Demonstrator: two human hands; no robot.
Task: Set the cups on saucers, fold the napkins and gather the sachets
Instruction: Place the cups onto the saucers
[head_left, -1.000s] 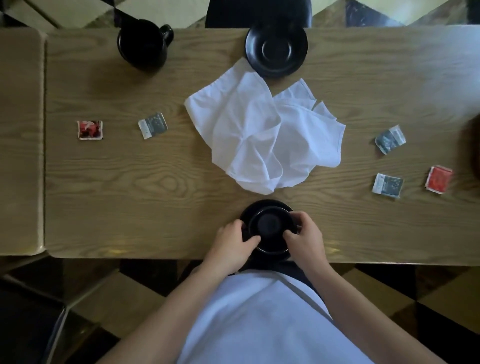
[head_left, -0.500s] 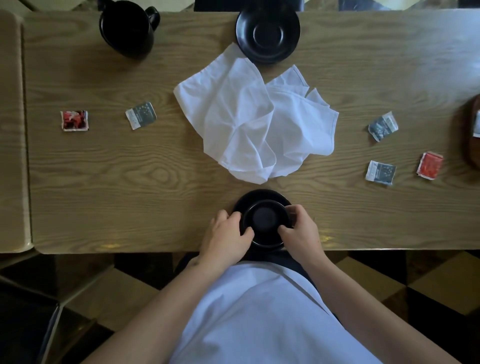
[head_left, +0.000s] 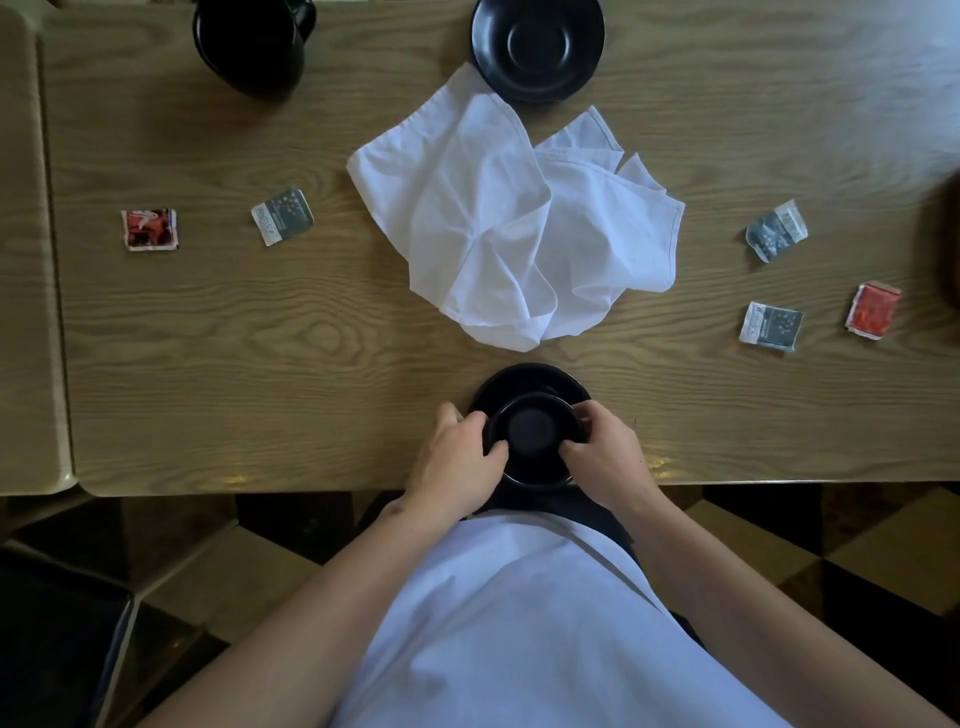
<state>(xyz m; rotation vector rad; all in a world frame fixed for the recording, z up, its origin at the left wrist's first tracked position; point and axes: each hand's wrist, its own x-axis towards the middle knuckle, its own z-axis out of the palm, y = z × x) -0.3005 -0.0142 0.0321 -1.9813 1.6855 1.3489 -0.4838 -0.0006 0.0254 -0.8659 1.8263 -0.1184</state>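
Observation:
A black cup (head_left: 532, 434) sits on a black saucer (head_left: 530, 382) at the table's near edge. My left hand (head_left: 457, 462) and my right hand (head_left: 608, 457) grip the cup from either side. A second black saucer (head_left: 537, 47) lies at the far edge, with nothing on it. Another black cup (head_left: 249, 47) stands far left. Crumpled white napkins (head_left: 514, 223) lie in the middle. Sachets are scattered: a red one (head_left: 149, 229) and a grey one (head_left: 283, 215) on the left, two grey ones (head_left: 776, 236) (head_left: 771, 326) and a red one (head_left: 874, 310) on the right.
The wooden table (head_left: 260, 338) meets a second table (head_left: 26, 260) on the left. A dark brown object (head_left: 948, 234) shows at the right border. Tiled floor lies below the near edge.
The view has shifted, so everything sits higher in the frame. Both hands stay on the cup on the near saucer, with only small finger shifts.

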